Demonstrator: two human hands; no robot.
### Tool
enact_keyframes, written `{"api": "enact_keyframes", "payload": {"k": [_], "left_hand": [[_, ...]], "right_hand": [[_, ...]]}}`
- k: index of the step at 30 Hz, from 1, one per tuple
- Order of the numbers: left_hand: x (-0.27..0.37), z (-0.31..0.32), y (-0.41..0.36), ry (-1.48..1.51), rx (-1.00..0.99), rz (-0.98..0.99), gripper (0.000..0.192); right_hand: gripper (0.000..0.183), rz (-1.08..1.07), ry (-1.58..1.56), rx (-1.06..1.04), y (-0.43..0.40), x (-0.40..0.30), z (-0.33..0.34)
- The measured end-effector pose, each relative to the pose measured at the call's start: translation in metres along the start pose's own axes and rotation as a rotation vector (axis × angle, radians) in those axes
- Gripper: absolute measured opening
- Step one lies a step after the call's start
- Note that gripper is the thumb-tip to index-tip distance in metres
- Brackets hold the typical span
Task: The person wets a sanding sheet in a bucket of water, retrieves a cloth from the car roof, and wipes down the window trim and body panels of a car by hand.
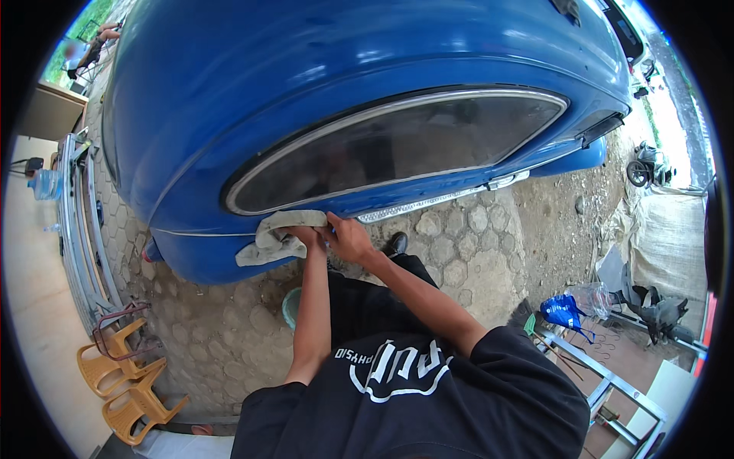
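Note:
A pale, damp-looking cloth (269, 252) hangs in loose folds against the side of a rounded blue car (189, 172), just below its chrome-trimmed side window (395, 149). My left hand (308, 234) is partly tucked under the cloth and grips it. Right beside it, my right hand (348, 236) has its fingers curled at the cloth's right end, pinching the edge. Some fingertips of both hands are hidden by the folds. The metal running board (424, 205) shows along the car's lower side, right of my hands.
A pale green bucket (291, 308) stands by my legs, partly behind my left forearm. Yellow plastic chairs (137, 404) and metal frames (80, 229) line the left. To the right are a blue bag (561, 310), a metal ladder (608, 373) and a motorcycle (648, 166). A person sits far upper left.

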State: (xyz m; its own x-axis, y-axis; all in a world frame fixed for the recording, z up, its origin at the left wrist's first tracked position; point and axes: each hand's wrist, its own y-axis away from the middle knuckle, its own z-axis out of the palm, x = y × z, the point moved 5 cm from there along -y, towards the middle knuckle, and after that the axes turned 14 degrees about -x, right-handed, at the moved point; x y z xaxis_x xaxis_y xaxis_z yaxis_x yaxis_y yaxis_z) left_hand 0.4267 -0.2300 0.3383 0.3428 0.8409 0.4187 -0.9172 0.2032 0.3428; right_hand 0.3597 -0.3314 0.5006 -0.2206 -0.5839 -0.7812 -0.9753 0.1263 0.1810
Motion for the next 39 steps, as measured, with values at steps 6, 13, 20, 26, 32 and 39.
{"api": "enact_keyframes", "payload": {"k": [6,13,20,26,32,39], "left_hand": [[-0.081,0.051,0.036,-0.553,0.19,0.096,0.077],[-0.191,0.157,0.084,-1.458,0.078,0.002,0.094],[-0.32,0.21,0.123,-1.58,-0.213,-0.171,0.086],[-0.396,0.227,0.144,-1.564,-0.566,-0.315,0.083],[-0.406,0.273,0.175,-1.642,-1.117,-0.261,0.063],[-0.326,0.266,0.163,-1.375,-1.102,-0.553,0.052]], "right_hand": [[0.026,0.007,-0.17,-0.112,0.04,0.065,-0.078],[0.021,0.01,-0.287,0.031,0.096,0.146,-0.188],[0.019,0.227,-0.37,0.189,0.166,0.225,-0.258],[0.025,0.374,-0.537,0.459,0.214,0.265,-0.282],[0.029,0.498,-0.508,0.673,0.254,0.301,-0.275],[0.041,0.219,-1.025,0.929,0.244,0.292,-0.283]]}}
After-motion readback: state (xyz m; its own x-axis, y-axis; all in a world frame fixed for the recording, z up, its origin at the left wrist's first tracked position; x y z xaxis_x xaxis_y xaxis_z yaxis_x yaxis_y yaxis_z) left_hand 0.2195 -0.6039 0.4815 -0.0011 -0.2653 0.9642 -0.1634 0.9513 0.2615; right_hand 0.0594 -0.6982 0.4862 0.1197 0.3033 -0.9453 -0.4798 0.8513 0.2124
